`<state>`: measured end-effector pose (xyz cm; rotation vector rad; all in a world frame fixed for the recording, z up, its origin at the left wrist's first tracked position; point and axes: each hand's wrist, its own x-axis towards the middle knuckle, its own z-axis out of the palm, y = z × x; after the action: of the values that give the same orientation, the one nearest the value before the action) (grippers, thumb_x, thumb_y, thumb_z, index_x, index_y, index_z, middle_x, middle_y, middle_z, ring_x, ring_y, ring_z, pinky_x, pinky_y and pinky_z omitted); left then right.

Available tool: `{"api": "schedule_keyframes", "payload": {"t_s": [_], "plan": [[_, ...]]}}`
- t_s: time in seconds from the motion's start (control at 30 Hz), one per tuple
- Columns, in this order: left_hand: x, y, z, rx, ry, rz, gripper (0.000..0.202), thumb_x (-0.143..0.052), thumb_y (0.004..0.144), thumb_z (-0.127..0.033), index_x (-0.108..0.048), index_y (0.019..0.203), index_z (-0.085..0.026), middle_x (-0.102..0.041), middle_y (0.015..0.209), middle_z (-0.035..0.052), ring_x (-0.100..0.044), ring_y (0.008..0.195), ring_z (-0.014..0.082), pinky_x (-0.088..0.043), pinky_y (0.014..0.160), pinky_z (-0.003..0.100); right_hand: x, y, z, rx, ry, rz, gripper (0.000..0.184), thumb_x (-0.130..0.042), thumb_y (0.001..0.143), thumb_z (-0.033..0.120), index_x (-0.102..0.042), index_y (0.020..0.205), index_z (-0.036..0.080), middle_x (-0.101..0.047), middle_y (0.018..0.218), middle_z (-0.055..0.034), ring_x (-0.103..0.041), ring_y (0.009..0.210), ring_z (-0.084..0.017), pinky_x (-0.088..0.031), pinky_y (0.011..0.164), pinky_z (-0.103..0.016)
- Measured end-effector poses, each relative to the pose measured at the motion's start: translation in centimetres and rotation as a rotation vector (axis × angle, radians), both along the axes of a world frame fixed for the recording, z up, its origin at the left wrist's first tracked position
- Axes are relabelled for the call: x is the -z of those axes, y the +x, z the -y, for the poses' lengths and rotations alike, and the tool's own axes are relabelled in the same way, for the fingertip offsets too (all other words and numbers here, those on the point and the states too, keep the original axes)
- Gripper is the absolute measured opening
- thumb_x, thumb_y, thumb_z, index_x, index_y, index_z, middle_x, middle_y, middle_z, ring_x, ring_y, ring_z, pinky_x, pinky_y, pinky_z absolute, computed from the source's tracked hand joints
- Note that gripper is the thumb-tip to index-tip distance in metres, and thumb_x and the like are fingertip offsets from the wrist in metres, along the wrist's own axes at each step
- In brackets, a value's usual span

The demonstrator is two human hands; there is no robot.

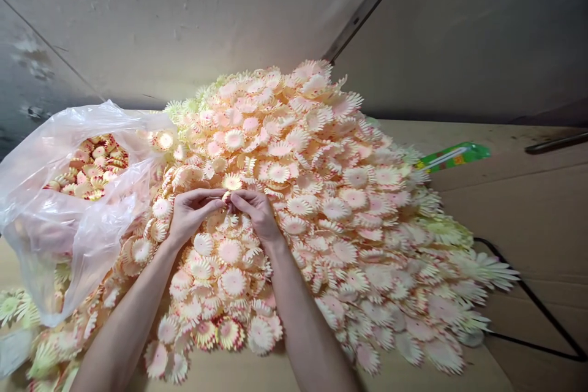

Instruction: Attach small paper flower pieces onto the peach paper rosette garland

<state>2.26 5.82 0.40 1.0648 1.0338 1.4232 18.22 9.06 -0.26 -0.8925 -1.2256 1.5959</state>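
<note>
Two hands meet at the middle of the picture, over one very large heap of flower heads (331,196) that are far too many to count. The left hand (189,213) and the right hand (258,211) come together fingertip to fingertip, both closed in a pinch on one small flower piece (226,196). It sits between them just above the heap's surface, and its shape is mostly hidden by the fingers. Both forearms run up from the bottom edge and lie across the near part of the heap. The flower heads are round and flat with fringed petals, mostly pale pink and cream. A few near the bottom have darker red-yellow rims, and some at the far and right edges are pale green. The heap lies on a desk (528,208) covered with brown cardboard. To the left of the hands, touching the heap, stands one clear plastic bag (59,220) with its mouth open, and many more of the same flower heads can be seen inside it. On the right, at the far edge of the heap, one green packet (454,155) sticks out from under the flowers. One black cable (537,306) loops over the cardboard near the right edge, and one dark bar (555,143) lies at the far right.
</note>
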Motion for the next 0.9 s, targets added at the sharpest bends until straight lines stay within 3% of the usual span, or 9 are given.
{"api": "schedule_keyframes", "payload": {"t_s": [0.6, 0.73, 0.9], "plan": [[0.10, 0.07, -0.16, 0.015, 0.001, 0.036, 0.021, -0.084, 0.064, -0.025, -0.078, 0.083, -0.019, -0.078, 0.092, 0.0074, -0.072, 0.085, 0.0199, -0.058, 0.084, 0.034, -0.19, -0.06, 0.00, -0.006, -0.033, -0.017, 0.017, -0.076, 0.070, 0.036, -0.074, 0.070, 0.018, -0.068, 0.066, -0.0009, -0.056, 0.059, -0.011, -0.046, 0.061, -0.025], [0.04, -0.09, -0.15, 0.045, -0.012, 0.000, 0.028, -0.082, 0.067, -0.026, -0.078, 0.093, -0.019, -0.077, 0.095, 0.0076, -0.071, 0.085, 0.0190, -0.057, 0.083, 0.032, -0.17, -0.23, -0.14, 0.010, -0.035, -0.018, 0.014, -0.075, 0.069, 0.032, -0.072, 0.068, 0.018, -0.067, 0.065, 0.0004, -0.054, 0.058, -0.009, -0.044, 0.058, -0.023], [0.11, -0.40, -0.20, -0.010, 0.002, -0.106, 0.013, -0.076, 0.075, -0.030, -0.079, 0.079, -0.018, -0.076, 0.096, 0.0091, -0.069, 0.091, 0.0191, -0.054, 0.084, 0.029, -0.18, -0.35, -0.15, -0.016, 0.003, 0.059, 0.018, -0.073, 0.071, 0.033, -0.069, 0.067, 0.017, -0.060, 0.058, 0.0022, -0.049, 0.051, -0.008, -0.040, 0.050, -0.022]]}}
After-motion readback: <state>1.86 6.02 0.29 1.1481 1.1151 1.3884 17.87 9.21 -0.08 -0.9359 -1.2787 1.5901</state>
